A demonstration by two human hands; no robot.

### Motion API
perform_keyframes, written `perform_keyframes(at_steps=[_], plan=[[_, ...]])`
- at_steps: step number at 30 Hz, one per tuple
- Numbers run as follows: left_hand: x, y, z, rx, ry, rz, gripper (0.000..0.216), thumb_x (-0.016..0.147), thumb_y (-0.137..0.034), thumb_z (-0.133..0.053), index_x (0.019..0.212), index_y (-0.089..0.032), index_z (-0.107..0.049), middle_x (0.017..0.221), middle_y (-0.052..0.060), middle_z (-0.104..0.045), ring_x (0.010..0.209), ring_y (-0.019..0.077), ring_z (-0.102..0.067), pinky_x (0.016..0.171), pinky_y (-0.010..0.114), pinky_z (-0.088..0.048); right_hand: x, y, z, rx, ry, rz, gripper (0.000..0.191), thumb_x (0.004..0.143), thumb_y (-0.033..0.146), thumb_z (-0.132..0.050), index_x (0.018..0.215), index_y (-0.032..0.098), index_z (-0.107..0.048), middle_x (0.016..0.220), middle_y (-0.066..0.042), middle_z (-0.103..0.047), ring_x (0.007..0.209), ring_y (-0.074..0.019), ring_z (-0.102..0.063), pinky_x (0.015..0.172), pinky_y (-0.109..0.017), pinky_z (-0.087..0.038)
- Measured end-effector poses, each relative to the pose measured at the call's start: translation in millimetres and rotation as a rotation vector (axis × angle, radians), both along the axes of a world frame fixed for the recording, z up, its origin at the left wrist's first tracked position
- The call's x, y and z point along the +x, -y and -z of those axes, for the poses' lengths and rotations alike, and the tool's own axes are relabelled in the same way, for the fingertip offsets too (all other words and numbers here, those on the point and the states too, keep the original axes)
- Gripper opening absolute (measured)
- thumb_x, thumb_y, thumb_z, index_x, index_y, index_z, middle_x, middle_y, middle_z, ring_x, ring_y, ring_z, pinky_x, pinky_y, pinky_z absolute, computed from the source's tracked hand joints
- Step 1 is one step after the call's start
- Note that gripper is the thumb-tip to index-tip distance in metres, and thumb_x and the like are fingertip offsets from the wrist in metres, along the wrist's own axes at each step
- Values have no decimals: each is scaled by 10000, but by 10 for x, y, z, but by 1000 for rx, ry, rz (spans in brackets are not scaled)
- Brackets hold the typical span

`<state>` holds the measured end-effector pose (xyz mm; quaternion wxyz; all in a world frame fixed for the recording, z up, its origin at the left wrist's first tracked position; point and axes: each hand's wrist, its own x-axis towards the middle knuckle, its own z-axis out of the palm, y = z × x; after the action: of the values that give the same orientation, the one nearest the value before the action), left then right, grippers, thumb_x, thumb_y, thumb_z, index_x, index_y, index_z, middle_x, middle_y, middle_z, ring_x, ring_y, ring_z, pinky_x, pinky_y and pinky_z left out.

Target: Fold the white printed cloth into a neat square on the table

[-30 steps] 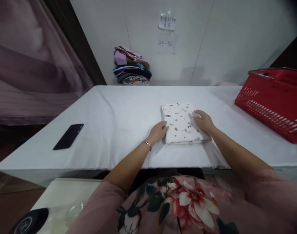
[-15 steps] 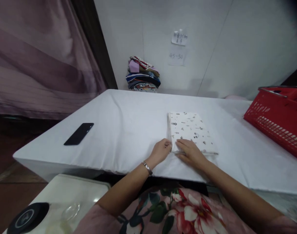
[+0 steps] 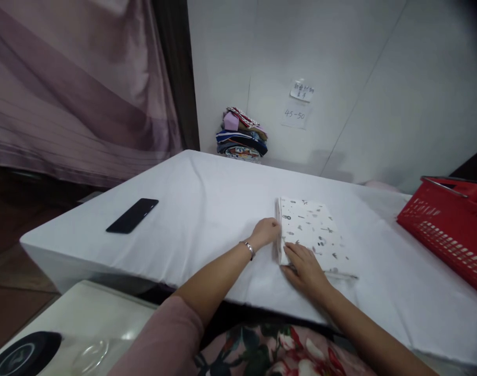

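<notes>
A folded white cloth (image 3: 312, 230) with small grey prints lies on the white-covered table in front of me. At its left edge is my left hand (image 3: 266, 231), fingers curled closed on the cloth's side; the fingertips are partly hidden. My right hand (image 3: 306, 269) grips the near left corner, with its fingers on top and its thumb along the near edge. A metal bracelet (image 3: 249, 249) circles my left wrist.
A black phone (image 3: 132, 215) lies on the table's (image 3: 218, 203) left part. At the right stands a red plastic basket (image 3: 450, 224). A stack of folded fabrics (image 3: 243, 137) is by the wall. A white surface with a black round object (image 3: 24, 355) sits at lower left.
My left hand has moved a little away from me along the cloth's left edge. My right hand stays at the near corner. The view has tilted and shifted.
</notes>
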<state>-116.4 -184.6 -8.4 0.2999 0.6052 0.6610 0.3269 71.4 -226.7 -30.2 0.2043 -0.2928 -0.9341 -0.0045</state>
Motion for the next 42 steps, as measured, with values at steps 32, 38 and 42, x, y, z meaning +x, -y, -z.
perform_keyframes(at_steps=[32, 38, 42], plan=[[156, -1070, 35, -74, -77, -230, 316, 747, -506, -528, 670, -200, -498, 721, 29, -625, 671, 183, -570, 557, 268, -364, 1180, -970, 16, -776, -764, 821, 489, 678, 456, -614, 1089, 193, -641, 1069, -66, -667, 1022, -259, -589, 883, -350, -465], [175, -1115, 160, 25, -77, -345, 141, 823, -326, -461, 745, -214, -490, 784, 9, -622, 745, 158, -567, 617, 257, -386, 1193, -1002, 109, -670, -741, 746, 427, 667, 444, -625, 1022, 211, -674, 1063, -51, -669, 1017, -257, -589, 872, -352, -471], [130, -1105, 224, -9, -76, -358, 83, 818, -274, -449, 791, -210, -495, 852, 30, -634, 790, 172, -573, 647, 268, -397, 1201, -1015, 146, -660, -718, 748, 454, 674, 460, -619, 1044, 200, -667, 1057, -71, -667, 964, -261, -606, 812, -355, -498]])
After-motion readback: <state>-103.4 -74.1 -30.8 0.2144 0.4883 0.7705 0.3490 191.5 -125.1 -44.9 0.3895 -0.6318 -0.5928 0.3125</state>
